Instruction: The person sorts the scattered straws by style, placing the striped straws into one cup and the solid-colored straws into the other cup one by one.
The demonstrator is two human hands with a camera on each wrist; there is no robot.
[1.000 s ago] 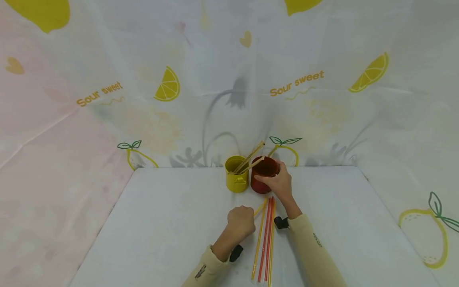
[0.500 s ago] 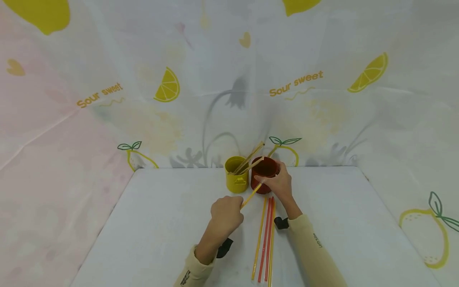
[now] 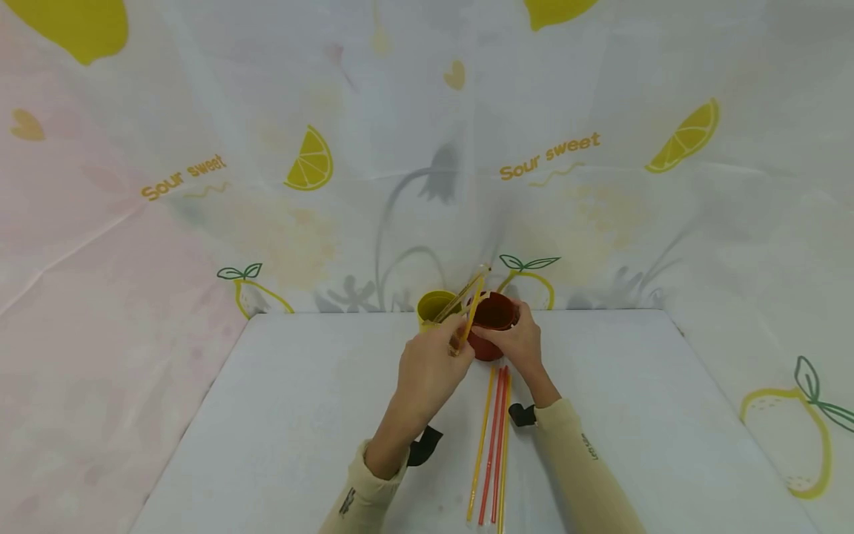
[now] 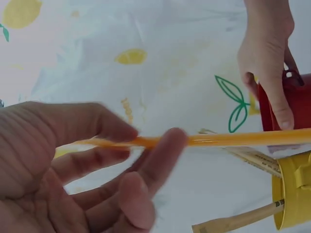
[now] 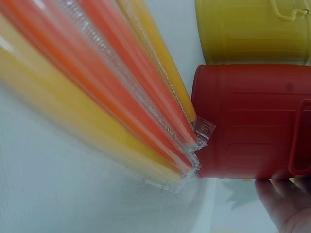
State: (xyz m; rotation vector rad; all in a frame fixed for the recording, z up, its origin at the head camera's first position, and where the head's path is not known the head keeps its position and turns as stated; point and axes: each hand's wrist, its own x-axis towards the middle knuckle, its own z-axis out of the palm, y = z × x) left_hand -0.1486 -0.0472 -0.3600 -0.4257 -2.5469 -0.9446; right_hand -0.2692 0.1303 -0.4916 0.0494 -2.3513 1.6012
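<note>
My left hand (image 3: 427, 374) pinches an orange-yellow straw (image 4: 218, 140) between thumb and fingers; its other fingers are loosely bent in the left wrist view. In the head view this straw stands steeply in front of the cups' rims. With thumb and fingers my right hand (image 3: 523, 337) grips the red cup (image 5: 248, 121) around its side near the rim. Left of it stands a yellow cup (image 4: 297, 191), partly hidden by my left hand in the head view. Thin, pale brown sticks (image 4: 238, 222) lean out of the yellow cup.
Several red and yellow straws (image 5: 87, 82) in clear wrappers lie on the white table (image 3: 300, 415), their far ends close to the red cup's base. A lemon-print cloth (image 3: 373, 222) hangs behind the table's back edge.
My left hand has lifted the straw off the table beside the others and carried it forward to the cups, turning it more upright. The right hand stays on the red cup.
</note>
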